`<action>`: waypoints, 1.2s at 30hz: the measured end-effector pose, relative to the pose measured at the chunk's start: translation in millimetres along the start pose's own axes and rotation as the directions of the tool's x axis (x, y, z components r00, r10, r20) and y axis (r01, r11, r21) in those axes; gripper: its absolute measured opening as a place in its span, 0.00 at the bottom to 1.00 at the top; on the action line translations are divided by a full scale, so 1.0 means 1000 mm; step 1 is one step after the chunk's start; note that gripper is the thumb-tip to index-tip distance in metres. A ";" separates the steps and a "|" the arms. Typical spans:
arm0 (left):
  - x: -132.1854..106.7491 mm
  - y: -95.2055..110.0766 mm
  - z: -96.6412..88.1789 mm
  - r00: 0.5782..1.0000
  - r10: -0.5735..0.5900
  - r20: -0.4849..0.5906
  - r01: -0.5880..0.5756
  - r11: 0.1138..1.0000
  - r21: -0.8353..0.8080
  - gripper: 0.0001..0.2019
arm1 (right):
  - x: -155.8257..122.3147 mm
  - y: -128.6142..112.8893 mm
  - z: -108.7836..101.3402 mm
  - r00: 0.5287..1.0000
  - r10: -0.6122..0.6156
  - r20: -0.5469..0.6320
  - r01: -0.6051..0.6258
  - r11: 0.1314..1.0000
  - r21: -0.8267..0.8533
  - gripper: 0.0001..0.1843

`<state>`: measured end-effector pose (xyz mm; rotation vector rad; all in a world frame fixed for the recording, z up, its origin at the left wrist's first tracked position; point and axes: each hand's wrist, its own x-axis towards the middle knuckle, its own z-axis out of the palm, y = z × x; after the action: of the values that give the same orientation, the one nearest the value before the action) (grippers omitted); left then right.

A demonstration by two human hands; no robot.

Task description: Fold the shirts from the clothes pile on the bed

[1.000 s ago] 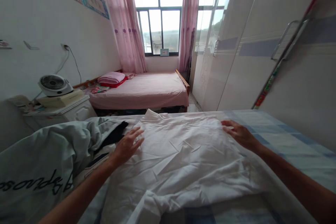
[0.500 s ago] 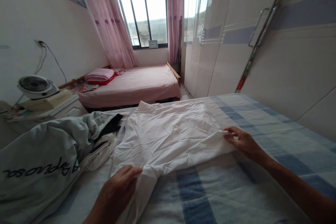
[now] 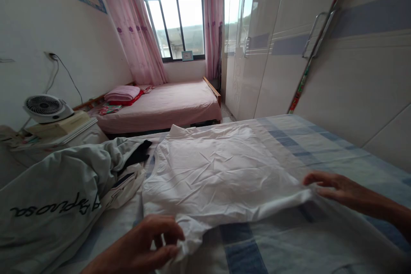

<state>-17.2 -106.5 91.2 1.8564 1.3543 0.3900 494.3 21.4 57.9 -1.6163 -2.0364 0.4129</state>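
Note:
A white shirt [image 3: 218, 167] lies spread and creased on the checked bed sheet. My left hand [image 3: 154, 239] is closed on its near left corner, thumb and fingers pinching the bunched cloth. On the other side, my right hand [image 3: 337, 186] pinches the near right edge, which is lifted slightly off the sheet. Between my two hands the near edge runs in a loose, sagging line. To the left of the shirt lies a heap of clothes with a grey-green garment [image 3: 61, 184] bearing black lettering.
The blue and white checked bed sheet [image 3: 237, 248] extends to the right, beside a tall white wardrobe [image 3: 272, 77]. Beyond it stand a pink-covered bed [image 3: 180, 102] and a window. A small fan [image 3: 45, 107] sits on boxes at the left.
The shirt's near edge has come closer to me and spread wider. My right hand has moved right and nearer with the edge; my left hand has shifted slightly right and down.

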 end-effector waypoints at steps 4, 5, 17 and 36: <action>0.038 -0.014 -0.012 0.946 0.076 -0.316 -0.042 0.993 0.111 0.15 | 0.027 -0.014 0.009 0.997 0.061 0.043 -0.058 0.995 -0.075 0.18; 0.050 -0.016 -0.017 0.919 0.116 -0.376 -0.058 0.985 0.162 0.16 | 0.036 -0.028 0.014 0.999 0.039 0.005 -0.038 0.996 -0.082 0.21; 0.138 -0.084 -0.016 0.926 0.028 -0.377 0.229 0.753 0.617 0.29 | 0.112 -0.076 0.139 0.944 -0.223 0.242 0.300 0.885 -0.356 0.33; 0.181 -0.117 -0.112 0.703 -0.191 -0.685 0.466 0.852 0.240 0.19 | 0.232 -0.020 0.114 0.999 0.054 0.010 -0.048 0.951 -0.306 0.30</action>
<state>-97.6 116.9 41.4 1.7902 2.3676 0.6290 375.9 248.9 20.2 -1.8534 -2.1595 0.1324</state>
